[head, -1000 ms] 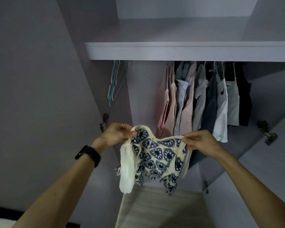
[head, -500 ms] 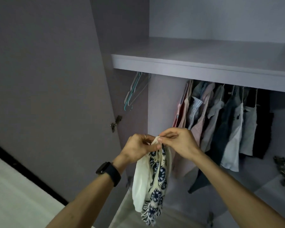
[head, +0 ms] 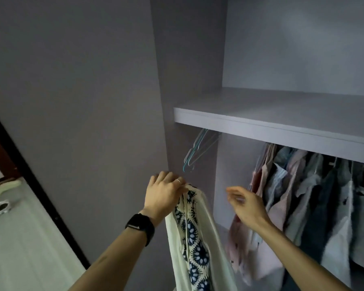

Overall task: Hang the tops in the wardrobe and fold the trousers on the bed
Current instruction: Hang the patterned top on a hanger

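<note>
Currently pinching crochet top by bunched upper edge in left hand, dangling before wardrobe; right hand empty, fingers loose, below bare hangers. Could slip from one-handed pinch, or snag clustered hangers.

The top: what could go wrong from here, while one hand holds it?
The left hand alone grips the top at its upper edge; the long knit could slip and fall. The right hand, open, may be going for the hangers; they hang bunched together, so pulling one might tangle or drag others off.
</note>
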{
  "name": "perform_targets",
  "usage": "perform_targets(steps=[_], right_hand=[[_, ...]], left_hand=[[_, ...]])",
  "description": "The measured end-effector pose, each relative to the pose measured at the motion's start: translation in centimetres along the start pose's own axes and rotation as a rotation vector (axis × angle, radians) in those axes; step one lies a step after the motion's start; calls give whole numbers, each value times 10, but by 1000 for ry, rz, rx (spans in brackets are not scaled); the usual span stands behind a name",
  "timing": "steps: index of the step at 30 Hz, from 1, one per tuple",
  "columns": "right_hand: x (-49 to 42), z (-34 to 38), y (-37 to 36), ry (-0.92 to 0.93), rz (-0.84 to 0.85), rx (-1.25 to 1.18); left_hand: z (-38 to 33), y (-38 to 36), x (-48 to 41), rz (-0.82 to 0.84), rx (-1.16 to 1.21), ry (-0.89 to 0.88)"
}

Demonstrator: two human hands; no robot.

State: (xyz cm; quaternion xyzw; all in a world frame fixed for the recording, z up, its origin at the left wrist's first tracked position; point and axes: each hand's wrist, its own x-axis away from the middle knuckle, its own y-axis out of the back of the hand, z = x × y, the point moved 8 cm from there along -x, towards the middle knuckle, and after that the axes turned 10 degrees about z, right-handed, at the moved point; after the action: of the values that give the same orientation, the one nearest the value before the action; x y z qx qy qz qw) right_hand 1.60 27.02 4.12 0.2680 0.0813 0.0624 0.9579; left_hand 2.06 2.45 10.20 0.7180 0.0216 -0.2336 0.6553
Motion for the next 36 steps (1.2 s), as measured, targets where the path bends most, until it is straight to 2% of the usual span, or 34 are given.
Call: perform_targets(steps=[3,7,10,15,20,25,30,36], right_hand=[[-26,-16,-16,-51,46,92],[-91,-33,-39,-103,96,171],[-136,-45,-58,-171,111,186],[-209,-48,-90,-176,32,214],[-266,-40,-107,-160,-110,257],[-298,-48,-123,-256,-256,129],[-295,-48,-127,-296,-322,120],[-271,-28,-80,-398,-471,194]], left_hand=[[16,3,-13,-39,-213,-58],[55,-12,-42,-43,-390,-32],[84,-21,-44,-166,-525,-27],[103,-48,-44,-323,-733,-156],[116,-64,-48,-347,-781,-161],[116,-64,-51,-362,-813,-155],[112,-64,-47,-378,-827,-164],[115,-68,-44,-366,-838,-154]])
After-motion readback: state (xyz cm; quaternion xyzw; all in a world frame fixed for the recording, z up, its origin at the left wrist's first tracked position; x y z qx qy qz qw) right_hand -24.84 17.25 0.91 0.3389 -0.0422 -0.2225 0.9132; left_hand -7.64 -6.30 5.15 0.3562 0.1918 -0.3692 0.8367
